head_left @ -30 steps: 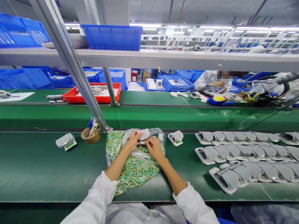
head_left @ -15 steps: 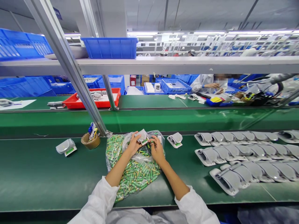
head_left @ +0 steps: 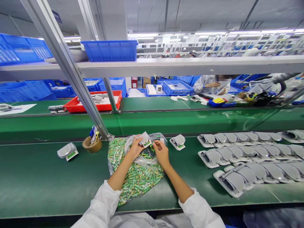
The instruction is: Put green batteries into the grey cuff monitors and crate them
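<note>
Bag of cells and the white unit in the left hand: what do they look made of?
The bag looks like thin clear plastic film: glossy, creased, see-through. The cells seem to be metal cylinders in glossy green-and-gold wrap, too small to confirm. The white unit, held by the left hand, looks like smooth moulded plastic, with a green label.

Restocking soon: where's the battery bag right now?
In the head view, the battery bag lies on the bench under the left hand and right hand, tape roll to its left, white cuff to its right.
</note>
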Demonstrator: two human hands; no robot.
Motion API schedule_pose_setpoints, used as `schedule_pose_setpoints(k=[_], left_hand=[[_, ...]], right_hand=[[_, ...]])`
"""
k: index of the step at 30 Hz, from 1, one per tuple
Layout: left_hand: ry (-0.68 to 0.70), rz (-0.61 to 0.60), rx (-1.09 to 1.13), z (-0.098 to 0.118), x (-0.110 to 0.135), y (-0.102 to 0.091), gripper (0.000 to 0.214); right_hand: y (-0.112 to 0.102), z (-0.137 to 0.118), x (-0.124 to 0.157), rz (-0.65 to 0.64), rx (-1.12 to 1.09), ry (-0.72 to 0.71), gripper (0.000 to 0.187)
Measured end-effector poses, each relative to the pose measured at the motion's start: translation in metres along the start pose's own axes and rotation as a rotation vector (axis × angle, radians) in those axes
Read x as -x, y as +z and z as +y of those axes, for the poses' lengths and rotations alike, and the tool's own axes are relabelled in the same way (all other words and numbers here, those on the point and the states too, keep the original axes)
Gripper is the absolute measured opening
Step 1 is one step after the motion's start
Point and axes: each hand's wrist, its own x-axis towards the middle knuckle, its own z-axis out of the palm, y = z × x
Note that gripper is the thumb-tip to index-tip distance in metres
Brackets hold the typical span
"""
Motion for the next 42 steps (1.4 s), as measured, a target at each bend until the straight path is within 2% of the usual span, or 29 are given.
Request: schedule_pose_setpoints(k=[3, 5, 9, 12, 16, 22, 26, 38, 40, 42], left_hand=[[-0.01, 0.0, -0.005, 0.001, 0.001, 0.001, 0.065], [-0.015, -0.006, -0.009, 0.0, 0.001, 0.001, 0.067], [-0.009, -0.005, -0.015, -0.004, 0.003, 0.001, 0.068], [-0.001, -0.015, -0.034, -0.007, 0.004, 0.002, 0.067], [-0.006, -0.063, -0.07, -0.008, 0.006, 0.003, 0.069], [-0.036, -0.157, -0.11, -0.008, 0.007, 0.001, 0.075], [-0.05, -0.146, -0.108, -0.009, 0.006, 0.002, 0.081], [-0.037, -0.173, -0.139, -0.009, 0.006, 0.0, 0.079], [-0.037, -0.176, -0.136, -0.009, 0.005, 0.001, 0.076], [-0.033, -0.176, -0.128, -0.009, 0.005, 0.002, 0.074]], right_hand=[[0.001, -0.002, 0.002, 0.017, -0.062, 0.019, 0.034], [0.0, -0.007, 0.003, 0.022, -0.041, -0.029, 0.032], [-0.003, -0.017, 0.004, -0.018, 0.108, -0.266, 0.018], [-0.003, -0.02, 0.002, -0.087, 0.223, -0.432, 0.018], [0.0, -0.021, 0.0, -0.182, 0.327, -0.536, 0.02], [0.002, -0.023, 0.002, -0.217, 0.411, -0.583, 0.019], [0.004, -0.023, 0.003, -0.194, 0.427, -0.568, 0.018], [0.003, -0.019, 0.004, -0.165, 0.389, -0.517, 0.017], [0.002, -0.019, 0.003, -0.132, 0.359, -0.51, 0.018], [0.0, -0.019, 0.003, -0.043, 0.338, -0.469, 0.019]])
